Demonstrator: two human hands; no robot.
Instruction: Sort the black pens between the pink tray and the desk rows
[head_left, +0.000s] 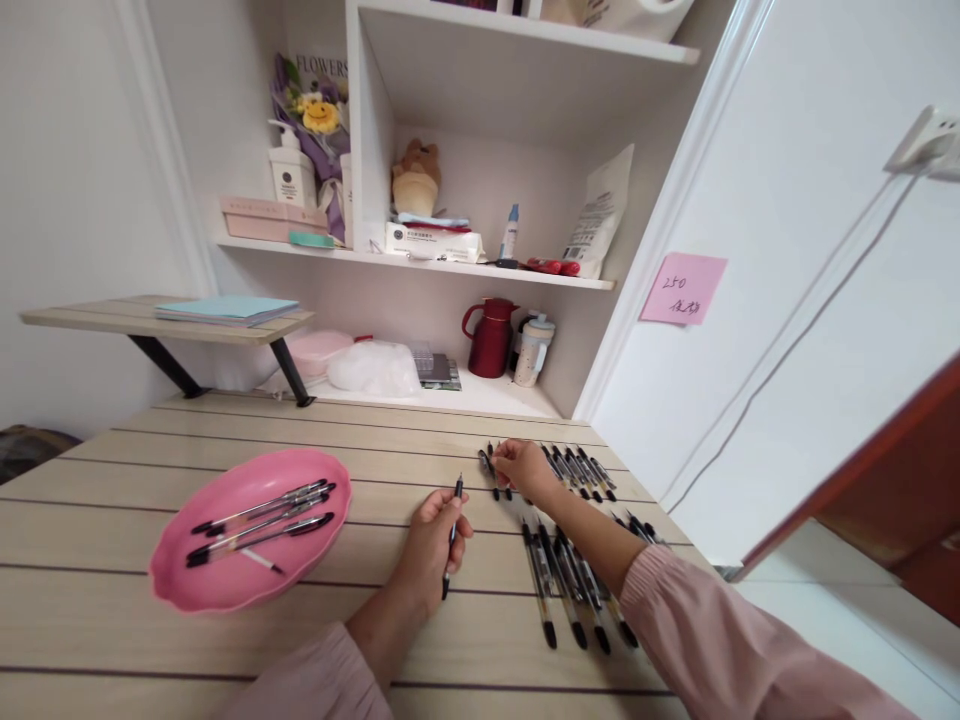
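My left hand [435,545] is closed around a black pen [453,545], which stands nearly upright with its tip pointing up, above the table. Farther off, my right hand [523,468] has its fingers pinched together at the left end of a row of short black pen parts [486,466]; what the fingertips hold is hidden. More of that row, black-ended pieces [581,472], lies beyond the right wrist. Under the right forearm several clear-barrelled pens with black ends [547,600] lie side by side, partly covered by the sleeve.
A pink bowl [169,575] at the left holds several pens and a thin white refill [259,560]. Behind the slatted table [360,630] are shelves with a red jug [492,340] and a cup [534,352]. A small raised shelf [97,315] overhangs the back left.
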